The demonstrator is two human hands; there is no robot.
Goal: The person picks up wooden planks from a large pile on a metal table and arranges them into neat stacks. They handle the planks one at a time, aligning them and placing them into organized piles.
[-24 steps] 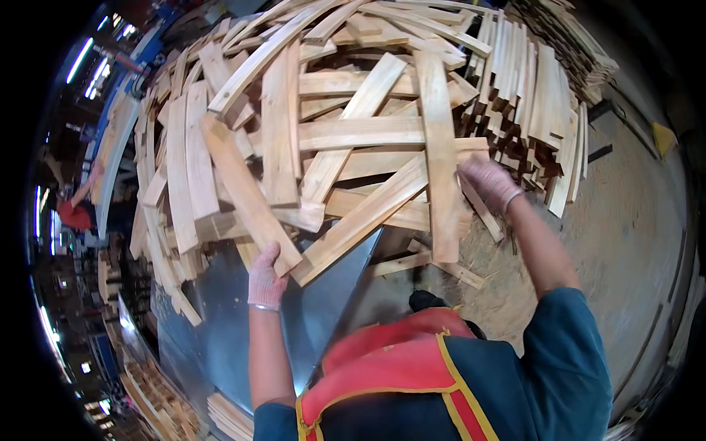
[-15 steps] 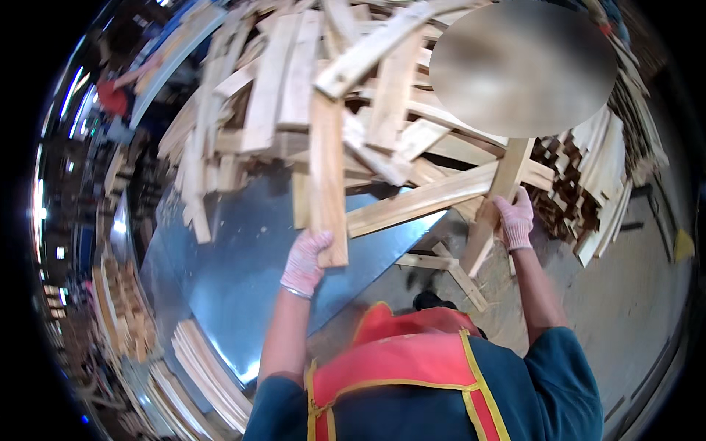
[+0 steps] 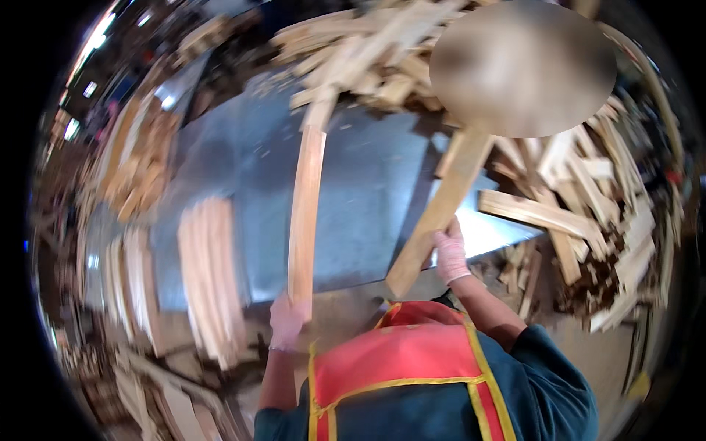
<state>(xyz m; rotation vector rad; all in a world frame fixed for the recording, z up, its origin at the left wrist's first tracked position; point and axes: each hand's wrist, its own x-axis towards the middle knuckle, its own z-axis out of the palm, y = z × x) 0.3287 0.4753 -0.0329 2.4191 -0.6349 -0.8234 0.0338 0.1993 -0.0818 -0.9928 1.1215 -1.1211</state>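
Note:
In a pale glove with a pinkish tint, my left hand [image 3: 287, 320] is closed around the near end of a long wooden board [image 3: 304, 220]. That board reaches away over the metal tabletop [image 3: 353, 220]. My right hand [image 3: 450, 253], gloved alike, grips a second, darker wooden plank [image 3: 445, 202] close to its near end. This plank slants up and to the right, and its far part is hidden behind a blurred oval. The left glove is smeared by motion, but the board stays in its grasp.
A jumbled heap of boards [image 3: 397, 88] covers the far side. More loose pieces [image 3: 573, 176] lie to the right, one board [image 3: 540, 213] jutting over the table. Left on the table stand an upright-looking row of strips [image 3: 211, 279], a smaller stack [image 3: 132, 287] and a bundle [image 3: 143, 162].
My view has swung left, so the heap now sits farther right and more tabletop shows. Both hands keep their boards; the right one's plank has come left, toward my body.

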